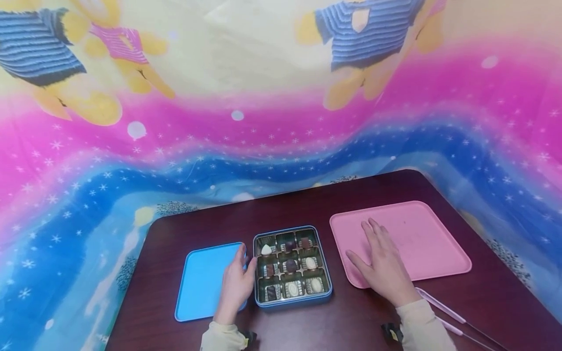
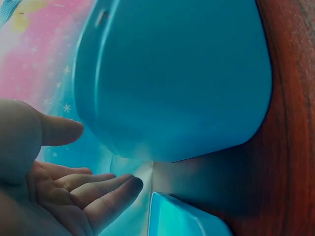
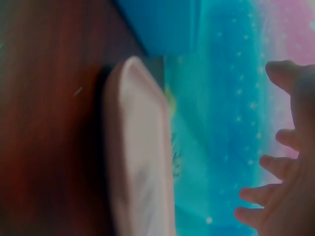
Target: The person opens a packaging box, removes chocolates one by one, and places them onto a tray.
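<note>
In the head view a blue tin (image 1: 293,307) stands near the table's middle, its gold divided insert holding several dark and white chocolates (image 1: 291,265), one to a compartment. My left hand (image 1: 237,285) is at the tin's left side with thumb and fingers extended, over the edge of a flat blue lid (image 1: 204,282). The left wrist view shows the thumb close beside the tin's wall (image 2: 182,83), nothing in the palm. Over the left part of a pink tray (image 1: 434,243) my right hand (image 1: 386,268) hovers, fingers spread and holding nothing.
Tongs (image 1: 443,307) with pale pink handles lie at the front right, partly behind the right forearm. The dark red-brown table (image 1: 246,217) has rounded far corners. A printed cloth (image 1: 263,131) with bears hangs behind and beside it.
</note>
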Action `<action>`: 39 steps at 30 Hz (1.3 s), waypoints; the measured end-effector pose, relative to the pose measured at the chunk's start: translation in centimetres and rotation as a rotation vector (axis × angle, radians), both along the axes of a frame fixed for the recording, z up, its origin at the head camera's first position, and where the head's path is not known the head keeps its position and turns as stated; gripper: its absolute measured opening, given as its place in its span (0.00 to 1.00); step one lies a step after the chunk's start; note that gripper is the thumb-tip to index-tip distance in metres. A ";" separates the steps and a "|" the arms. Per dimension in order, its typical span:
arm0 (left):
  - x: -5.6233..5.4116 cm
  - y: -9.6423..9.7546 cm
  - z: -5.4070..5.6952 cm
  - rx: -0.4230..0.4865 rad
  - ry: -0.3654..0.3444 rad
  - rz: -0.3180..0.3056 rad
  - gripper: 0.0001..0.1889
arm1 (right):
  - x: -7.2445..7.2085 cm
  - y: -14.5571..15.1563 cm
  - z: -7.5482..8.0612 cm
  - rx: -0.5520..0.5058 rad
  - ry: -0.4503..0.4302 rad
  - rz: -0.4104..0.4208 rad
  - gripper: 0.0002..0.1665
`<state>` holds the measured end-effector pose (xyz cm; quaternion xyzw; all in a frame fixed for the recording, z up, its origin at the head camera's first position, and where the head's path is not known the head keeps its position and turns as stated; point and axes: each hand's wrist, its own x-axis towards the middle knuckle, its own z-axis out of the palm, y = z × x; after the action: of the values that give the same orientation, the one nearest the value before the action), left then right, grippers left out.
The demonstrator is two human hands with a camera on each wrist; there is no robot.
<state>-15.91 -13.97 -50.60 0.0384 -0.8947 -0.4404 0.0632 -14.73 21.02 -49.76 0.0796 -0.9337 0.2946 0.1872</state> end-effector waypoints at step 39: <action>-0.6 0.7 -0.7 -0.101 0.019 -0.027 0.21 | 5.7 7.6 -2.7 -0.015 -0.264 -0.109 0.44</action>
<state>-16.47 -13.31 -51.28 0.0190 -0.9157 -0.3957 0.0676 -9.02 28.61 -52.43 -0.0120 -0.9510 0.2987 0.0791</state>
